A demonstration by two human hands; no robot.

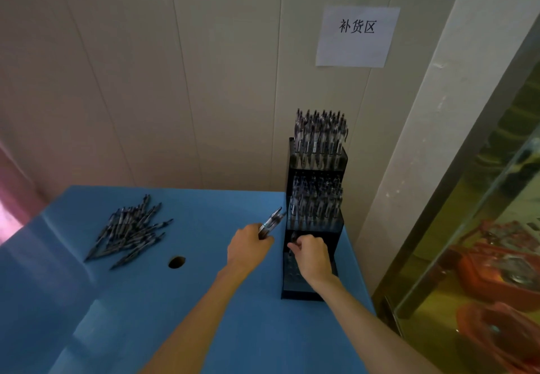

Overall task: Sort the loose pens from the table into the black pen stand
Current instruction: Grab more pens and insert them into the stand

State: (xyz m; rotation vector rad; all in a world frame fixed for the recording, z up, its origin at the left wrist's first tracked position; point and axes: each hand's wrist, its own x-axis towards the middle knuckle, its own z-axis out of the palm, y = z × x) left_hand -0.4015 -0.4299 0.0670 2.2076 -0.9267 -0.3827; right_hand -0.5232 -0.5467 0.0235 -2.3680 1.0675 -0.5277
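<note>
A tall black pen stand [287, 281] with stepped tiers rises at the right edge of the blue table [163, 300]. Its top and middle tiers are packed with upright pens [320, 137]. My left hand [248, 246] grips a small bundle of pens [271, 222] just left of the stand, their ends pointing up and right. Over the lowest tier, my right hand [311, 254] pinches a single pen [293, 238] at the tier's left side. A heap of loose pens [130, 229] lies at the table's far left.
A dark oval hole [176, 262] is cut in the table top between the heap and my hands. A paper sign [357, 36] hangs on the panelled wall behind. To the right stands a glass case [482, 242] with orange items inside.
</note>
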